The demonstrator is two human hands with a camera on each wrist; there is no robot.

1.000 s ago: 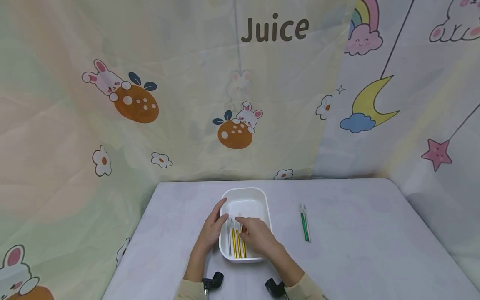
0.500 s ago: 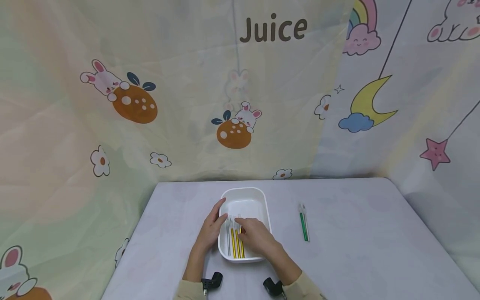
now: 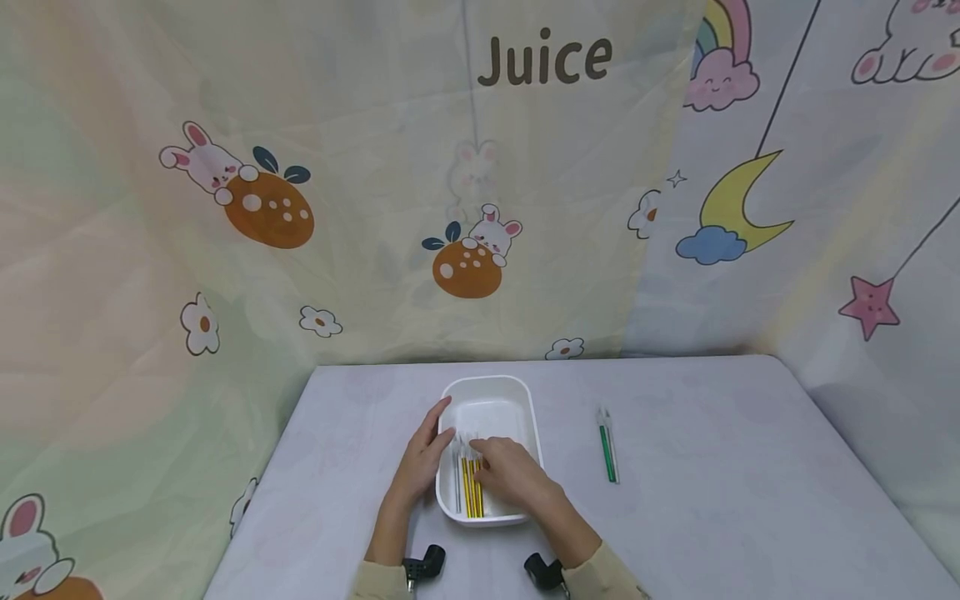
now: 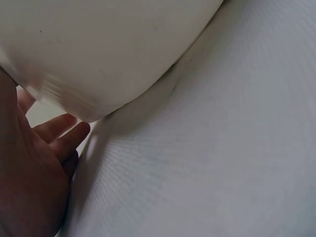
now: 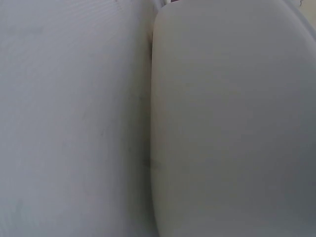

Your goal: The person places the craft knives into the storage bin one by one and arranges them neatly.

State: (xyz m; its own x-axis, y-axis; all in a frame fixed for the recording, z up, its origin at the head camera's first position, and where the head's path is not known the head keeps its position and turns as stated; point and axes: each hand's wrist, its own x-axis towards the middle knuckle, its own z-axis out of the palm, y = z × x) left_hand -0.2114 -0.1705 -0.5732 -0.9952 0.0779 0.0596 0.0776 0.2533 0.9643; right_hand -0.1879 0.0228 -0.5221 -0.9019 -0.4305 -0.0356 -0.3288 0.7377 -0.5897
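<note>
A white rectangular tray [image 3: 491, 408] stands on the table in the head view. Inside, several gold pens [image 3: 470, 492] with clear caps lie side by side, with a silver pen [image 3: 457, 487] on their left. My left hand [image 3: 418, 467] holds the tray's left side, thumb at the rim and fingers along the outer wall [image 4: 98, 64]. My right hand [image 3: 513, 471] reaches into the tray with bent fingers. Its thumb and index finger pinch at the rightmost gold pen, partly hidden by the hand. The right wrist view shows only the tray's outside and the tabletop.
Two pens, a green one [image 3: 606, 450] and a silver one [image 3: 613, 450], lie together on the white tabletop [image 3: 712, 483], right of the tray. Behind the table hangs a printed cloth [image 3: 375, 275]. Black wrist cameras [image 3: 424, 563] sit on both wrists.
My right hand has shifted slightly left, and the gold pens have drawn together toward the silver pen. My left hand stays on the tray's side.
</note>
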